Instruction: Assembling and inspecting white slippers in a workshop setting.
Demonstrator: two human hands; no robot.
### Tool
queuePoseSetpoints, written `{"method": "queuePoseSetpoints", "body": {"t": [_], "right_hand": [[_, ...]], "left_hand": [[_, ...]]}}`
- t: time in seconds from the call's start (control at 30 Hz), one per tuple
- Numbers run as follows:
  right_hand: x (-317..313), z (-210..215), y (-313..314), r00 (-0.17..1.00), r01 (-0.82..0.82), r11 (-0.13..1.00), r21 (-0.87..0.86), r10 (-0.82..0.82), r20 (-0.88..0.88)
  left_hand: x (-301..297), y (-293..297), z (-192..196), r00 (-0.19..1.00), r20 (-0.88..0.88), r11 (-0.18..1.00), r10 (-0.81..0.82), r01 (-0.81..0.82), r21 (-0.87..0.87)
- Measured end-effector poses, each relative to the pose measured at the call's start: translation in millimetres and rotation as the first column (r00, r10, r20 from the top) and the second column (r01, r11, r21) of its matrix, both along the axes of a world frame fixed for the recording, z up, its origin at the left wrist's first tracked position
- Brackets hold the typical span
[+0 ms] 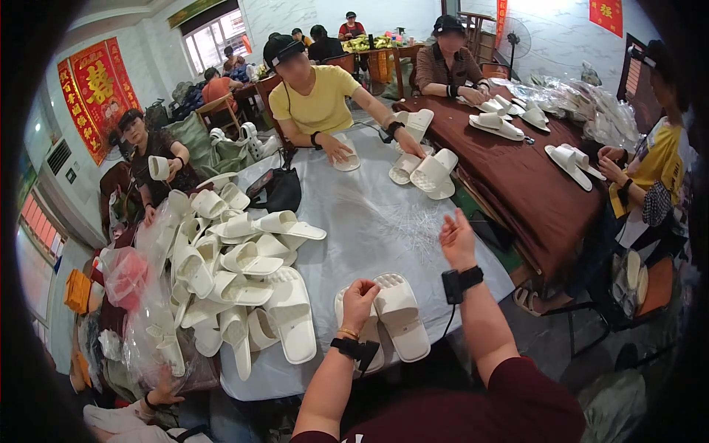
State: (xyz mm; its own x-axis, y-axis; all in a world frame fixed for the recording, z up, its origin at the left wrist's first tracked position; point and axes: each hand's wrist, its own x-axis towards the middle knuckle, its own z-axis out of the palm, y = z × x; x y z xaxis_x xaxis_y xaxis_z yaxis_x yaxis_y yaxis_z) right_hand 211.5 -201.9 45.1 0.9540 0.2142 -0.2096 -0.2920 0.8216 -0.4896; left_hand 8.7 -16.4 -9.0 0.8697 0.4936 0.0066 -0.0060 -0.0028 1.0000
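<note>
Head cam, L of fisheye pair: looks fwd & down over near edge of grey-covered table (332, 240), v. close to it. Far edge sits above mid-pic, w/ brown-covered table (509, 192) off R edge & back wall (557, 46) well beyond. Straight lines bend twd rim.

Two bare hands show: one left hand (360, 304) and one right hand (458, 240), with one black wristband (470, 279) behind each hand's fingers. Just below the left fingers are two white slippers (405, 323). Left of them sits one pile of slippers (251, 258), too overlapped to count. Farther left is one pink bag (125, 275); beyond the left fingers and the pile, one black bag (279, 190). Just left of the right fingers lies one tangle of clear strands (408, 229), uncountable. Two tables: one grey-covered (332, 214) beneath the fingers, one brown-covered (548, 214) to their right.
</note>
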Motion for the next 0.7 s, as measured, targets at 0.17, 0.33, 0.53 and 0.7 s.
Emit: {"method": "queuePoseSetpoints", "body": {"t": [0.17,0.33,0.53,0.7], "right_hand": [[23,11,-6,0.996,-0.068,0.997,0.045,0.07,-0.058],[-104,129,65,0.364,-0.851,0.465,-0.247,0.858,0.361],[-123,141,100,0.365,-0.7,0.513,-0.496,0.855,0.368],[-105,48,93,0.544,-0.271,0.537,-0.799,0.77,0.333]], "left_hand": [[2,7,-12,0.999,0.044,1.0,0.0,0.0,-0.02],[6,7,-13,0.999,0.004,0.992,-0.034,0.033,0.122],[3,9,-26,0.996,0.071,0.998,-0.05,0.052,-0.025],[2,7,-13,0.995,0.08,0.996,-0.066,0.07,-0.047]]}}
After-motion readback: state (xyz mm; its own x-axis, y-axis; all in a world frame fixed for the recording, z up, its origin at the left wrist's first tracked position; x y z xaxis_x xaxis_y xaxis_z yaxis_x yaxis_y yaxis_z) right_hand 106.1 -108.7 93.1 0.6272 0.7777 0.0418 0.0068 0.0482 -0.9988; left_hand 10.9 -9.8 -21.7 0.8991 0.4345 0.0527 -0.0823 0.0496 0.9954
